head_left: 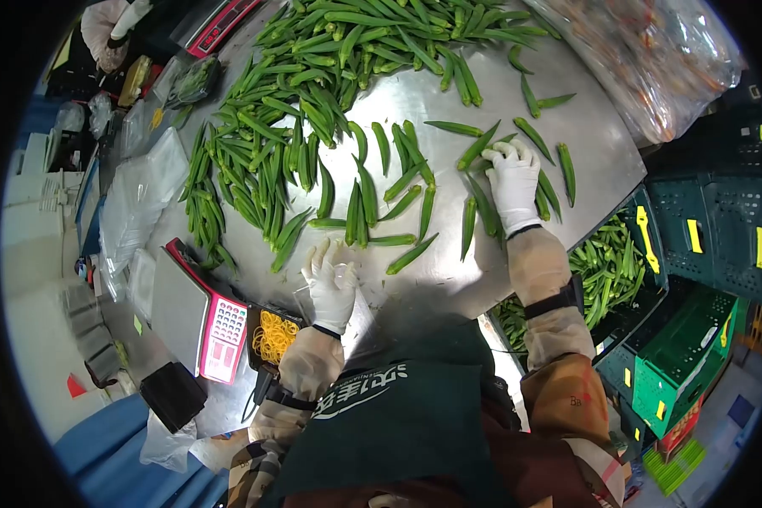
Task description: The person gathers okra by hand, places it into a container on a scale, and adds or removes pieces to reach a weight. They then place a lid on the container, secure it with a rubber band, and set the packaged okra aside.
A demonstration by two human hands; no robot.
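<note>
Loose green okra pods (pixel 368 190) lie over the metal table, heaped thickly toward the back. My right hand (pixel 514 179), in a white glove, reaches among scattered pods on the right. Its fingers are bent round an okra pod (pixel 505 139), partly hidden beneath them; another pod (pixel 478 148) lies against the thumb side. My left hand (pixel 330 289), also gloved in white, hovers near the table's front edge with its fingers apart and no pod in it. Just ahead of it lie several pods, among them one single okra (pixel 411 254).
Left of my body stand a pink-and-white scale (pixel 223 334) and a box of yellow rubber bands (pixel 275 337). Clear plastic trays (pixel 140 199) are stacked at the left edge. A crate of okra (pixel 605 271) sits low right, beside green crates (pixel 681 343). Plastic bags (pixel 652 59) lie back right.
</note>
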